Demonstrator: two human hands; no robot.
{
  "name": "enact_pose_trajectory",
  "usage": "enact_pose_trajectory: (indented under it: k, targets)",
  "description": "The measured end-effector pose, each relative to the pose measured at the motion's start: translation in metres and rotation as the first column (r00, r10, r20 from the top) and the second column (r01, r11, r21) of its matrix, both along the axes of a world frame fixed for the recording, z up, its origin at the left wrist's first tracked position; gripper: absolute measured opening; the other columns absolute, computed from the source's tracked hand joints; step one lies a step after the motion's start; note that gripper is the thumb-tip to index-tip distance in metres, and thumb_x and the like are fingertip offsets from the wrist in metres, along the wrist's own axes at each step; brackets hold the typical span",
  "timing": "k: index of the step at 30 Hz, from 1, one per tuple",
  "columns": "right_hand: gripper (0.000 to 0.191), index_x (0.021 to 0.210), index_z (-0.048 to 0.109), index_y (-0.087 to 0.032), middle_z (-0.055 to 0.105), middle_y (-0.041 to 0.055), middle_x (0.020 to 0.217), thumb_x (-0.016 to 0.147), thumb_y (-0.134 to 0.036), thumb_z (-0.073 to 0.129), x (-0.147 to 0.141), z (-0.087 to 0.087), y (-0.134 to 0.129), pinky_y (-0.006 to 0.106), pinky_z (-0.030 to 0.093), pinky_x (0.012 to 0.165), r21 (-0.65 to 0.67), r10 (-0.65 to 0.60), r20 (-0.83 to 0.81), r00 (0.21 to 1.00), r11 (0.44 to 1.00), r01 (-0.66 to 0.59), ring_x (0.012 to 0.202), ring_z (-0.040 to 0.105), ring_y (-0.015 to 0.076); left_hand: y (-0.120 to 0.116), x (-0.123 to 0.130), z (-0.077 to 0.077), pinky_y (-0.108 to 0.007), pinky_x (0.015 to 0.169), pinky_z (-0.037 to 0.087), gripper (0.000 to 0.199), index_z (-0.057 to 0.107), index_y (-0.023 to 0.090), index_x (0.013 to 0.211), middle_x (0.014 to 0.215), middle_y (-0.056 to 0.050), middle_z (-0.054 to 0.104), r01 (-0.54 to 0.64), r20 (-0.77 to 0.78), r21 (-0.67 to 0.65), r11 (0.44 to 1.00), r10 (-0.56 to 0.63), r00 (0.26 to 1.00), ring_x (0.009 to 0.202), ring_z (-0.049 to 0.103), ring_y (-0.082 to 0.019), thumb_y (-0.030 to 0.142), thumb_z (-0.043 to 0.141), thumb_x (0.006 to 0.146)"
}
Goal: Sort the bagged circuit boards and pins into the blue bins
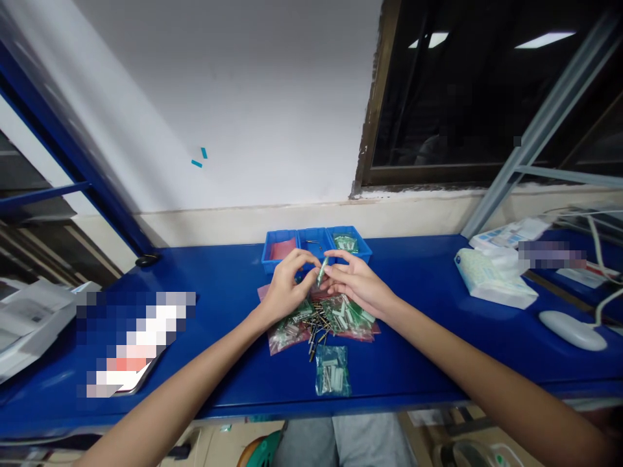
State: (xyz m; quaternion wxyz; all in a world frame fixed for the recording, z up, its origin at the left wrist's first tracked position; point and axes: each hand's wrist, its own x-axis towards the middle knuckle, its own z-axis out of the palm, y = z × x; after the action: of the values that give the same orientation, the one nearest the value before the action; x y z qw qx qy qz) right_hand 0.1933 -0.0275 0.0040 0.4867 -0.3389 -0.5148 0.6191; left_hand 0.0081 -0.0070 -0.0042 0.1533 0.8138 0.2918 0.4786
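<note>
Above the pile on the blue table, my left hand [288, 283] and my right hand [359, 280] pinch a small greenish clear plastic bag [322, 271] between them. The bag is seen edge-on, and its contents are hard to make out. Below my hands lie loose dark and brass-coloured metal pins [318, 324]. Pink and green plastic bags of parts flank them, one bag [343, 316] under my right hand and another [289, 329] under my left. Nearer the front edge, a filled greenish bag [333, 371] with metal and pale pieces lies flat.
Behind my hands stand three joined blue bins [269, 264], holding pink bags, a few pins and filled green bags. A tissue pack [496, 279] and a white oval device [573, 329] lie right. A phone-like blurred object [141, 357] and white packaging [34, 324] lie left.
</note>
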Motion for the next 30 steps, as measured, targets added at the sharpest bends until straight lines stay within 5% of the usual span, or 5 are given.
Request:
enact_pose_trajectory:
  k: [6,14,22,27,30]
  targets:
    - [0.035,0.090,0.052,-0.023,0.057,-0.0048,0.064,0.078,-0.046,0.075,0.009,-0.001,0.010,0.026,0.045,0.052,0.260,-0.260,0.215,0.941,0.944,0.202,0.054,0.057,0.0127,-0.001,0.002,0.000,-0.041,0.086,0.053,0.030,0.058,0.017,0.119,0.108,-0.009,0.067,0.053,-0.105,0.008,0.999,-0.052,0.993,0.097,0.064,-0.021,0.026,0.061,0.091]
    - [0.026,0.069,0.062,-0.020,0.064,0.0031,0.075,0.087,-0.040,0.060,0.053,0.019,0.044,0.031,0.044,0.073,0.735,-0.691,0.440,0.573,0.644,0.212,0.074,0.058,0.0189,0.055,0.043,0.027,-0.028,0.068,0.052,0.029,0.055,0.017,0.117,0.084,-0.004,0.071,-0.008,-0.040,-0.112,0.994,0.004,0.999,0.074,0.066,-0.015,0.019,0.061,0.089]
    - [0.019,0.073,0.072,-0.018,0.070,0.0097,0.084,0.084,-0.031,0.063,0.072,0.000,0.096,0.035,0.045,0.084,0.700,-0.715,0.650,0.257,0.695,0.164,0.087,0.063,0.0257,0.098,0.077,0.027,-0.030,0.078,0.051,0.022,0.068,0.015,0.103,0.084,-0.007,0.075,-0.272,-0.348,-0.226,0.935,0.184,0.919,0.081,0.068,-0.021,0.015,0.064,0.081]
    - [0.041,0.120,0.069,-0.020,0.066,0.0131,0.111,0.079,-0.026,0.070,0.076,-0.020,0.100,0.038,0.045,0.091,0.725,-0.754,0.611,0.241,0.655,0.210,0.104,0.060,0.0288,0.099,0.090,0.022,-0.033,0.082,0.052,0.018,0.074,0.016,0.096,0.106,-0.013,0.069,-0.395,-0.436,-0.131,0.909,0.306,0.847,0.096,0.066,-0.026,0.021,0.065,0.080]
    - [0.029,0.111,0.073,-0.023,0.065,0.0112,0.108,0.083,-0.025,0.066,0.076,-0.024,0.100,0.040,0.044,0.096,0.724,-0.743,0.623,0.244,0.666,0.180,0.105,0.059,0.0278,0.099,0.094,0.022,-0.035,0.082,0.052,0.018,0.076,0.016,0.093,0.113,-0.015,0.063,-0.416,-0.483,-0.066,0.907,0.336,0.809,0.101,0.064,-0.028,0.019,0.062,0.082]
